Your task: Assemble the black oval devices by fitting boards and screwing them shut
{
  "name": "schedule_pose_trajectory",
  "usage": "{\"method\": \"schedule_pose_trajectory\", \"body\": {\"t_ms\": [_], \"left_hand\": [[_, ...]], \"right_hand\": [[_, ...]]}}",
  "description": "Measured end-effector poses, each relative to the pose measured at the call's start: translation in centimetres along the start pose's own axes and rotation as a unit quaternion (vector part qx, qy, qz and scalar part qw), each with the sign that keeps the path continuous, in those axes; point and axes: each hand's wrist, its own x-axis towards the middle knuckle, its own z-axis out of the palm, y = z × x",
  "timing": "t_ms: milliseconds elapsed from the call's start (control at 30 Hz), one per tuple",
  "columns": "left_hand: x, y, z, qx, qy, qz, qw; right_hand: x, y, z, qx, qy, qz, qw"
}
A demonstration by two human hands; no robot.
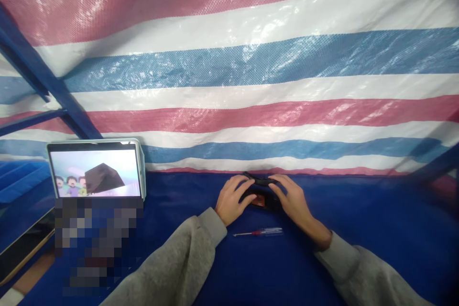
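A black strip-like piece [263, 181] sits right of centre, low in the frame, its ends pinched by the half-curled fingers of your left hand [232, 199] and right hand [293, 201]; below it, the black case [264, 200] seems opened, something reddish inside, what remains unclear. A screwdriver [258, 232] lies lower down; you can't read the contents of the left-edge blue tray [23, 180]

Propped lit tablet [95, 158], striped plastic sheet [229, 67], blue frame [77, 117]
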Motion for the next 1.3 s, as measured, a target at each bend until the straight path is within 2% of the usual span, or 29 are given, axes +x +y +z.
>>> {"method": "schedule_pose_trajectory", "body": {"t_ms": [133,267,400,567,667,733,833,900,1033,1133,1300], "left_hand": [[0.2,0.0,-0.3,0.03,0.004,-0.003,1.0],[0.1,-0.4,-0.1,0.037,0.023,0.022,0.999],[0.1,-0.5,-0.2,0.016,0.042,0.011,0.999],[0.3,-0.3,-0.6,-0.014,0.032,-0.009,0.999],[0.2,-0.3,-0.5,-0.025,0.03,-0.01,0.999],[0.2,-0.3,-0.4,-0.033,0.03,-0.015,0.999],[0.2,-0.2,-0.4,-0.054,0.01,-0.027,0.998],[0.3,-0.2,-0.5,-0.072,-0.015,-0.045,0.996],[0.5,-0.2,-0.5,-0.094,-0.092,-0.075,0.989],[0.6,-0.4,-0.4,-0.091,-0.159,-0.07,0.981],[0.5,-0.4,-0.2,-0.086,-0.166,-0.086,0.979]], "right_hand": [[0.5,-1.2,-0.8,0.045,0.015,0.064,0.997],[1.1,-2.5,-1.5,0.146,-0.031,0.126,0.981],[1.5,-3.0,-1.8,0.182,-0.071,0.14,0.971],[2.0,-2.4,-2.1,0.159,-0.125,0.146,0.968],[2.0,-2.0,-2.4,0.08,-0.125,0.102,0.984],[1.8,-1.9,-2.6,0.002,-0.122,0.018,0.992],[1.3,-1.7,-2.7,-0.074,-0.182,-0.116,0.974],[1.1,-1.5,-2.8,-0.097,-0.211,-0.156,0.96],[1.2,-1.1,-3.0,-0.127,-0.21,-0.161,0.956],[1.3,-1.3,-3.2,-0.127,-0.24,-0.153,0.95],[0.9,-1.5,-2.8,-0.111,-0.277,-0.143,0.944]]}}
